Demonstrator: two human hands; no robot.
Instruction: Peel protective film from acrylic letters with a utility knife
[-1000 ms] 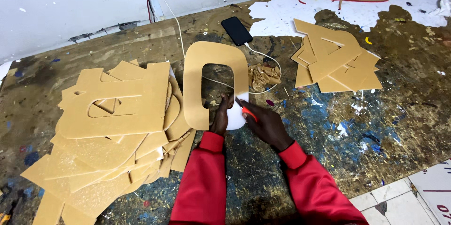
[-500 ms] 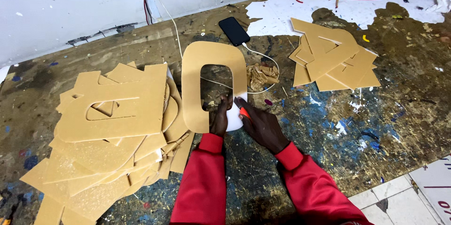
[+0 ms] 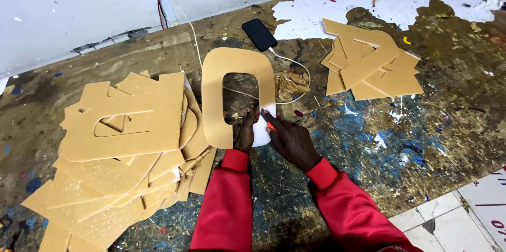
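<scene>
Head view: the left hand [image 3: 245, 132] pinched the lower edge of the tan oval ring cutout [image 3: 236, 94]; the right hand [image 3: 291, 140] gripped a small red tool [image 3: 270, 125], mostly hidden, against the exposed white patch [image 3: 261, 133] between the hands. No containers seen. Left of the hands lay the cutout pile [image 3: 116, 146]; a phone [image 3: 259, 34] lay beyond. Versus 0.5 s earlier, both grips were unchanged.

My tan ring-shaped letter cutout [image 3: 238, 94] lies flat on the paint-stained table, its near corner bare white where covering's peeled.
</scene>
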